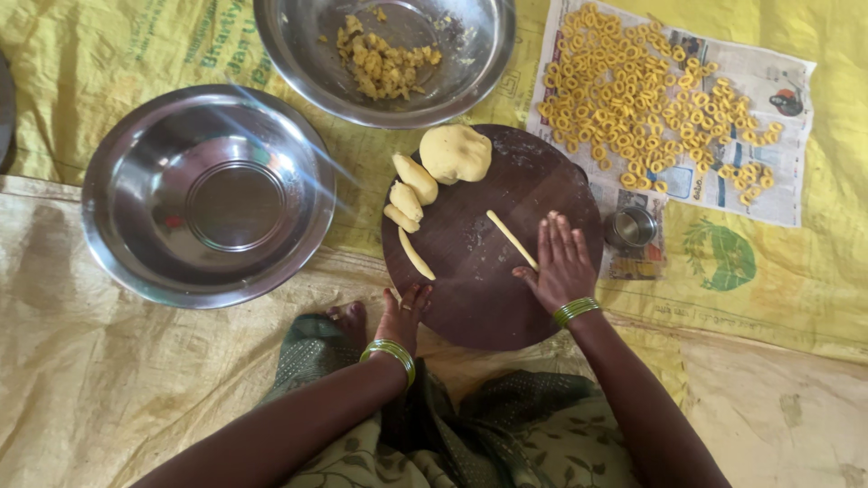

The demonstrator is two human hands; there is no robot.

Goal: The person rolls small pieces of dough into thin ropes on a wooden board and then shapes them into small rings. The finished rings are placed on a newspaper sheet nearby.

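A round dark wooden board (pixel 479 289) lies in front of me. My right hand (pixel 559 260) rests flat on it, fingers spread, touching the lower end of a thin yellow dough rope (pixel 508 237). My left hand (pixel 404 316) grips the board's near left edge. A second dough rope (pixel 415 254) lies at the board's left side, below three small dough pieces (pixel 409 192). A large dough ball (pixel 455 153) sits at the board's far edge. Green bangles circle both wrists.
An empty steel bowl (pixel 136 253) stands at the left. Another steel bowl (pixel 298 54) at the top holds crumbled dough. Newspaper (pixel 778 172) on the right carries several small dough rings. A small steel cup (pixel 630 227) sits beside the board. Yellow sacking covers the floor.
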